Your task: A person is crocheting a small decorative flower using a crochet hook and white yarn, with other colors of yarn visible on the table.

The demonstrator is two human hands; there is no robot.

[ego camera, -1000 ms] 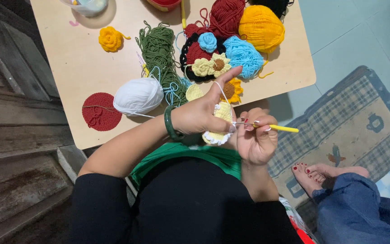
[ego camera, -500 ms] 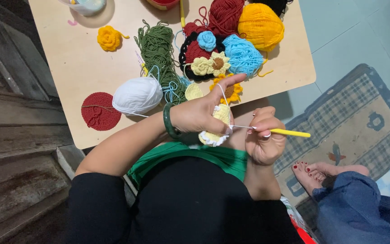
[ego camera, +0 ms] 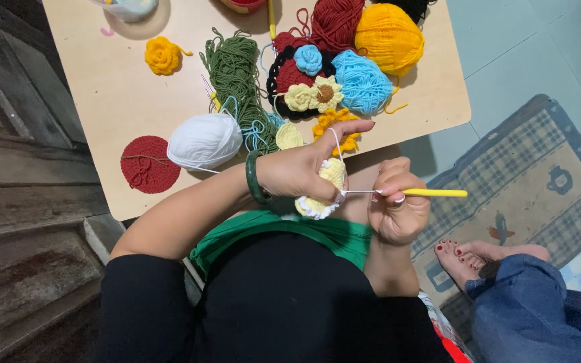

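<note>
My left hand grips a small pale yellow crochet piece with a white edge, held just in front of my lap. White yarn runs over its raised forefinger. A green bangle sits on that wrist. My right hand pinches a crochet hook with a yellow handle; the metal tip points left into the piece. A white yarn ball lies on the table next to my left forearm, its strand leading toward my hands.
The low wooden table carries a red crochet disc, a yellow crochet flower, green yarn, blue yarn, red and orange yarn balls and small crochet flowers. A checked mat and another person's bare feet lie to the right.
My right hand has drawn the hook out to the right, away from the crochet piece, pulling the white yarn taut. My left hand keeps holding the piece in nearly the same place.
</note>
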